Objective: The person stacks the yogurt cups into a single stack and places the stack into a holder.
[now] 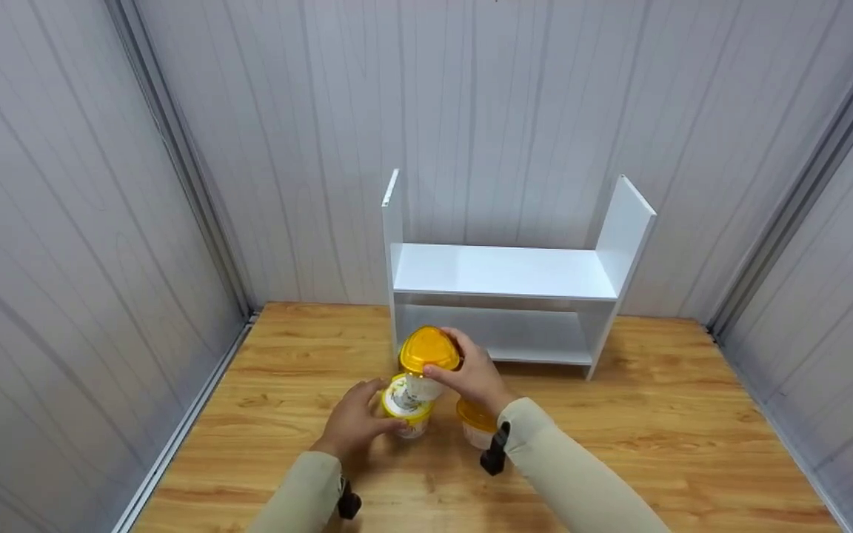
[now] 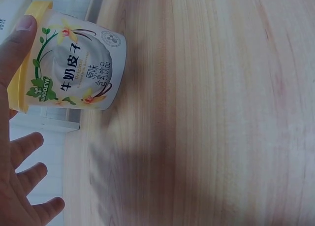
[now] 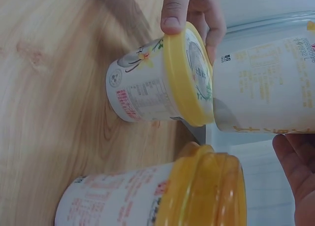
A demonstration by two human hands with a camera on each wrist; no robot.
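My left hand holds a white drink tub with a flat yellow lid by the lid's rim, thumb on one side, while other fingers spread free. This tub stands upright on the table. Directly above it, my right hand grips a second white tub with an orange domed lid. That tub's base is at the yellow lid; whether they touch I cannot tell. A third tub with an orange lid stands on the table beside them, partly hidden by the right wrist in the head view.
Behind the tubs stands a white two-tier shelf with upright side panels. The wooden table meets pale panel walls at the back and both sides.
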